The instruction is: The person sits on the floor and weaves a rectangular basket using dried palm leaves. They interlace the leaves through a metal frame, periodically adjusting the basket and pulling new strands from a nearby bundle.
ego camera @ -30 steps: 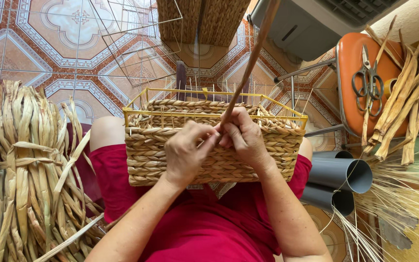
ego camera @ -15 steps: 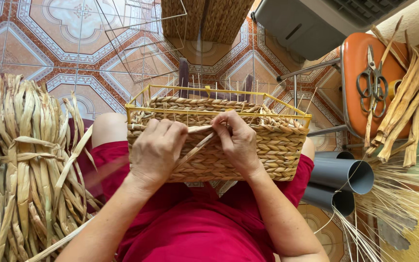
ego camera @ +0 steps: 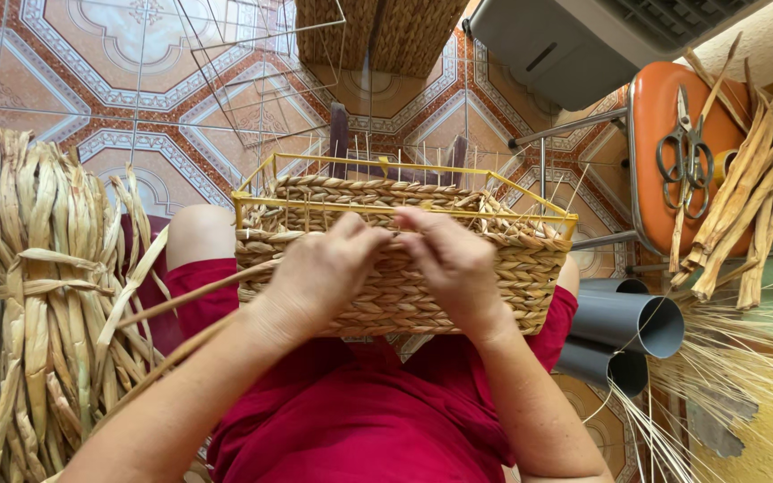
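Left hand (ego camera: 324, 273) and right hand (ego camera: 454, 264) both pinch the weaving strand (ego camera: 181, 300) at the near top edge of the woven basket (ego camera: 404, 295), fingertips nearly touching. Basket sits on the person's lap, braided up around a yellow wire frame (ego camera: 386, 163). Strand's free tail runs off left toward the bundle of dried leaves (ego camera: 38, 295) on the floor. Scissors (ego camera: 686, 156) lie on the orange stool (ego camera: 664, 116), right; grey pipes (ego camera: 637, 322) just below it. Risk: dry strand could crack at the tight bend, or slack grip could loosen the top row; the tail might snag on the bundle.
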